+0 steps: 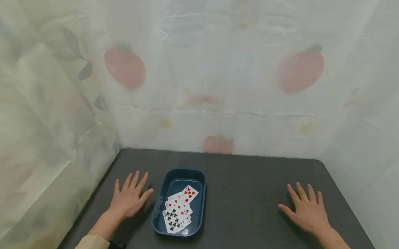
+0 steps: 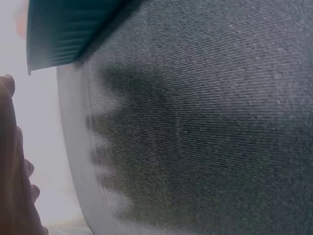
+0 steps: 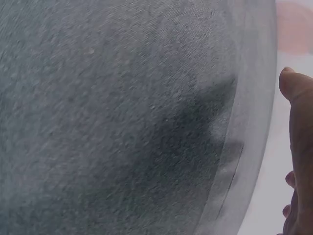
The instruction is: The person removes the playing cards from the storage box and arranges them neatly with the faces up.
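A: Which items are nearest?
B: Two pale yellow sleeves [image 1: 90, 245], one at the left and one at the right of the dark table [image 1: 242, 207]. A dark wrist unit [image 1: 116, 248] sits below each wrist.

A: State of the hands?
B: Left hand [image 1: 126, 201]: near the table's left edge, fingers extended and spread, nothing held. Right hand [image 1: 309, 215]: near the right edge, fingers likewise straight and parted, nothing held. Both cast shadows on the table.

A: Position of the playing cards?
B: The playing cards [image 1: 177, 211] lie overlapped inside the blue tray [image 1: 199, 211]: clubs at its near end, diamonds midway, hearts farthest. The tray rests just beside the left thumb, nearer the table's left edge than its right.

A: Obstructions?
B: The tray's raised side wall stands between the left hand and the cards. The right hand is well apart from the tray.

A: Items beyond?
B: Behind the far edge hangs a white curtain [image 1: 242, 84] printed with red fruit. A leaf-patterned drape [image 1: 30, 145] runs along the left edge; a pale sheet [image 1: 390, 137] hangs beyond the right edge.
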Demonstrator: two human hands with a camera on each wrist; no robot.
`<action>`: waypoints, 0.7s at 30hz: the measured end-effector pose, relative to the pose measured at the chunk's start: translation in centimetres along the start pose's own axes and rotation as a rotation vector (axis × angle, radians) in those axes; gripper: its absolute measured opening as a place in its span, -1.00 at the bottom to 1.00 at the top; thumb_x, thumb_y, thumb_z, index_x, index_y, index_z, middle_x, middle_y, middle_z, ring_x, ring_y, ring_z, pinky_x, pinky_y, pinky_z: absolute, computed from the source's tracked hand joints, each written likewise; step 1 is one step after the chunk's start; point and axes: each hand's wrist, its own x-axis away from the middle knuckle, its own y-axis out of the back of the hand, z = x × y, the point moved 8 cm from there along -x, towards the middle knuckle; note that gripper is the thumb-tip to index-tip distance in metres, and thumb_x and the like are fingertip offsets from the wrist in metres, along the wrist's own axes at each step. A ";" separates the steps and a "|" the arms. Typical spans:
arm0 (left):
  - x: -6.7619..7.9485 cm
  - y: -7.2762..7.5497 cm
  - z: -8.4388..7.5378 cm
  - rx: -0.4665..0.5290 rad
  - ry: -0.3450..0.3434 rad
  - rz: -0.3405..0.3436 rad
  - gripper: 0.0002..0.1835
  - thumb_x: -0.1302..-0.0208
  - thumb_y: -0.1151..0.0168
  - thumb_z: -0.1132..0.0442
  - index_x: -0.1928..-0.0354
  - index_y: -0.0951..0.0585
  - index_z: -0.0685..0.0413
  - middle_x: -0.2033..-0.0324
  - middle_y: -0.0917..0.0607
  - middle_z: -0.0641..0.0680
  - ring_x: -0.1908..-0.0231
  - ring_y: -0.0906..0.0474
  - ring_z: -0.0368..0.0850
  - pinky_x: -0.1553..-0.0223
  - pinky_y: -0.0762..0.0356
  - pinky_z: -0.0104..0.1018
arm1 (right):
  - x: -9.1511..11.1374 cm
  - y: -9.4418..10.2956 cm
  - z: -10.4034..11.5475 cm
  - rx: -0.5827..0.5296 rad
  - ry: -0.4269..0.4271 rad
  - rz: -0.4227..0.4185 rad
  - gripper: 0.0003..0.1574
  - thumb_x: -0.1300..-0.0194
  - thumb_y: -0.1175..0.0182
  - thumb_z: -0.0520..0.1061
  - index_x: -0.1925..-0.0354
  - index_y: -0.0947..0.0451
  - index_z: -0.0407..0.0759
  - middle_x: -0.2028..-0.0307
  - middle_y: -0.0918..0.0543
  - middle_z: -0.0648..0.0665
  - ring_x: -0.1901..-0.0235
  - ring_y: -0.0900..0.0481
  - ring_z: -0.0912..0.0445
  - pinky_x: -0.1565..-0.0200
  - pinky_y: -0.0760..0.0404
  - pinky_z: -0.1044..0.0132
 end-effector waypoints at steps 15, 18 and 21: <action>-0.5 -0.2 -1.0 0.648 0.067 0.238 -0.15 -0.58 0.38 -0.34 -0.66 0.18 0.00 -0.62 0.14 0.23 -0.56 0.22 0.31 -0.44 0.20 0.36 | -2.3 2.0 7.2 -0.076 0.187 -0.157 0.09 -0.31 -0.25 0.41 -0.55 -0.24 -0.14 -0.50 -0.22 -0.37 -0.49 -0.01 -0.39 -0.39 0.09 -0.41; -0.3 -0.7 -1.2 0.811 0.115 0.316 -0.14 -0.56 0.35 -0.36 -0.66 0.20 -0.08 -0.62 0.18 0.20 -0.53 0.09 0.35 -0.39 -0.07 0.35 | -3.0 2.5 10.1 -0.101 0.272 -0.191 0.07 -0.31 -0.27 0.38 -0.54 -0.26 -0.14 -0.50 -0.24 -0.34 -0.49 -0.05 -0.37 -0.39 0.05 -0.40; 0.0 -1.3 -1.4 0.942 0.181 0.372 -0.13 -0.53 0.23 -0.38 -0.67 0.16 -0.15 -0.61 0.12 0.24 -0.47 -0.07 0.45 -0.21 -0.37 0.37 | -3.7 2.7 13.2 -0.122 0.363 -0.189 0.07 -0.32 -0.27 0.38 -0.55 -0.24 -0.12 -0.51 -0.24 -0.32 -0.50 -0.04 -0.34 -0.40 0.03 -0.38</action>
